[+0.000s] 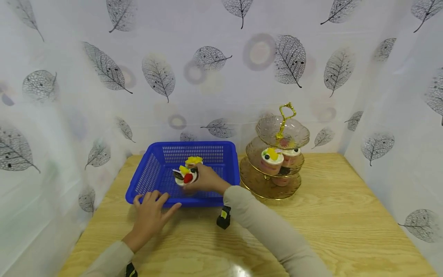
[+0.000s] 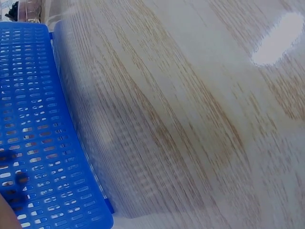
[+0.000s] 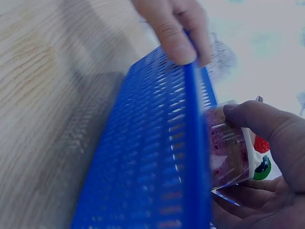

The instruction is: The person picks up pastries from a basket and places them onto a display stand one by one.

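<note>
My right hand (image 1: 207, 180) reaches over the front of a blue plastic basket (image 1: 228, 148) and grips a clear dessert cup (image 1: 185, 177). White cream, a strawberry, yellow fruit and a dark piece top the cup. In the right wrist view, thumb and fingers wrap the sides of this layered cake cup (image 3: 231, 152), just inside the basket wall. Behind it in the basket stands another dessert cup (image 1: 194, 160) with yellow fruit on top. My left hand (image 1: 150, 215) holds the basket's front rim near its left corner, fingers bent over the edge and thumb outside.
Right of the basket stands a three-tier stand (image 1: 270, 196) with a gold handle. Its middle tier bears dessert cups (image 1: 271, 161), and another cup (image 1: 282, 181) shows lower down. The wooden table (image 1: 328, 215) meets a leaf-patterned curtain (image 1: 214, 96) at the back and sides.
</note>
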Tool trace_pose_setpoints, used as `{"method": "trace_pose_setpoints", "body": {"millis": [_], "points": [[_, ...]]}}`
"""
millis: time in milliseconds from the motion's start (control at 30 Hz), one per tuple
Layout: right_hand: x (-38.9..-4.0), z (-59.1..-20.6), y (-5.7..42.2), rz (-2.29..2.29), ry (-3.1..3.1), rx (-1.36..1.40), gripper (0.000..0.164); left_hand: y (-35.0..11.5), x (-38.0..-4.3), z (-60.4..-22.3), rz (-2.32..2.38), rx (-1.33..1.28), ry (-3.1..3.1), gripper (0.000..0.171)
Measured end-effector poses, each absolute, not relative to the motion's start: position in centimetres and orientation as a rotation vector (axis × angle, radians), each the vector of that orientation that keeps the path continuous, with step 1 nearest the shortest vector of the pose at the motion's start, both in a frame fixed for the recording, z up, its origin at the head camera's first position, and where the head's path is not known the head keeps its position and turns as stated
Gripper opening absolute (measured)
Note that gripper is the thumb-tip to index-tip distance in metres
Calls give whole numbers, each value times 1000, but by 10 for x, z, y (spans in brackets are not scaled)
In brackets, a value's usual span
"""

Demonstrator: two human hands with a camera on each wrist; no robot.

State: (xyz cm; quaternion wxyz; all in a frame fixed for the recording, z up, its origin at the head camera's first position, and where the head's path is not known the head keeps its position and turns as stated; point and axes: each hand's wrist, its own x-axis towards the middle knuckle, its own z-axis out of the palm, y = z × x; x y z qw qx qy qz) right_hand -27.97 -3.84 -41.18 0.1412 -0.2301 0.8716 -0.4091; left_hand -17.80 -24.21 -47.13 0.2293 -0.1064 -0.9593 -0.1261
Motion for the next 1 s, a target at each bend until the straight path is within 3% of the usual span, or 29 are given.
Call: {"method": "trace_pose_setpoints", "body": {"millis": [567,1000], "points": [[-258,-377,30,-1436,2562,-597,75,-244,-178,-472,-354,-308,-2602,50],[-229,-381,92,-1641,2580,-457,73,-243,-178,-474,-357,-325,-2583,48]]}}
